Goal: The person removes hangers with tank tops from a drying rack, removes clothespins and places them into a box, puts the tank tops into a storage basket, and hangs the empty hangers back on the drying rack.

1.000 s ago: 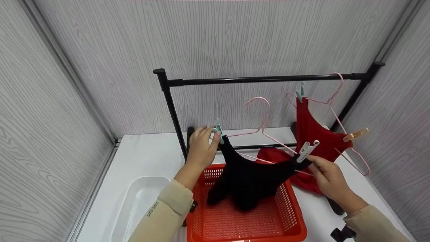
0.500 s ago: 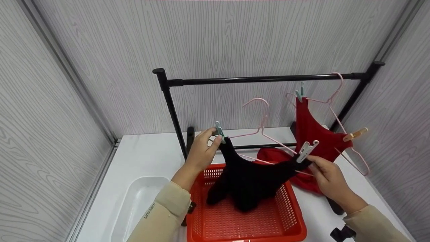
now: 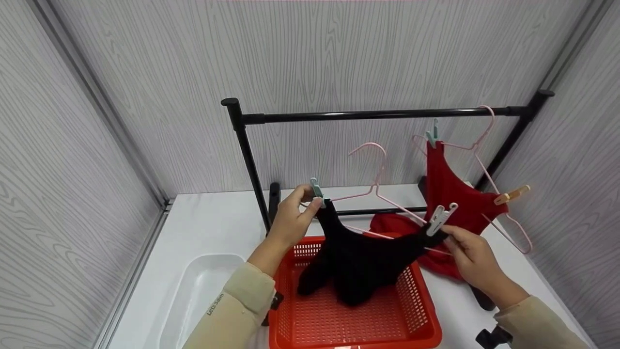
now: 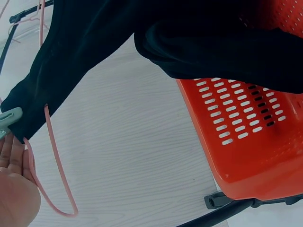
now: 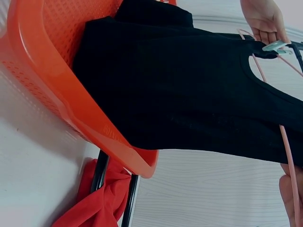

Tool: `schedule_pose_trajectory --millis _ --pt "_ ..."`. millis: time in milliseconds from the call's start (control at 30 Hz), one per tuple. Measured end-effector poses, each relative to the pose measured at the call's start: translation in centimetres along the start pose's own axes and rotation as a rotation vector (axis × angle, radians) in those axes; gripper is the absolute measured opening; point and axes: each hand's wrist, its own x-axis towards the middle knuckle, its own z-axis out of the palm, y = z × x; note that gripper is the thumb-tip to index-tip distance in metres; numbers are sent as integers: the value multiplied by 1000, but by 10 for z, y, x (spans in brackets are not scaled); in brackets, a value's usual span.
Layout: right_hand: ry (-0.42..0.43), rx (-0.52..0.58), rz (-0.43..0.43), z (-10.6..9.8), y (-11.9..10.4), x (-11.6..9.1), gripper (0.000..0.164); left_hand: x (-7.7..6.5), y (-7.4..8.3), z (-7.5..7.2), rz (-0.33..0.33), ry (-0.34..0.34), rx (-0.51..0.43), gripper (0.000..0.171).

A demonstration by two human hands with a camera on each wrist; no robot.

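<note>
A black tank top (image 3: pixel 368 254) hangs from a pink wire hanger (image 3: pixel 380 194), its lower part drooping into a red plastic basket (image 3: pixel 430 310). My left hand (image 3: pixel 290 220) pinches a mint clothespin (image 3: pixel 317 190) at the left strap; in the left wrist view that clothespin (image 4: pixel 10 117) sits over the strap end, with the fingers behind it. A white clothespin (image 3: pixel 440 220) is clipped on the right strap. Just beside it my right hand (image 3: pixel 472 254) grips the strap edge, its fingertips partly hidden by the cloth.
Behind stands a black rack (image 3: pixel 358 115). On its right side hangs a red garment (image 3: pixel 455 189) with a mint and an orange clothespin (image 3: pixel 512 195), reaching down to the white table (image 3: pixel 213 218). A white tray (image 3: pixel 206 286) lies left of the basket.
My left hand and the mint clothespin have moved slightly down and right at the left strap, and the left forearm has shifted a little. My right hand has hardly moved.
</note>
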Motion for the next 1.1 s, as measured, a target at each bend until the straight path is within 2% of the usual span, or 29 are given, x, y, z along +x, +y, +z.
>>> schedule_pose_trajectory --millis 433,667,900,1100 --pt "7 -1 10 0 -1 0 36 0 1 4 29 74 -24 27" --pt "2 25 -1 1 -1 -3 38 -1 1 5 18 78 -47 29" --pt "-1 21 5 1 0 -5 41 1 3 2 -9 118 -159 21" --pt "8 3 13 0 0 -5 38 1 6 0 -32 141 -188 21"
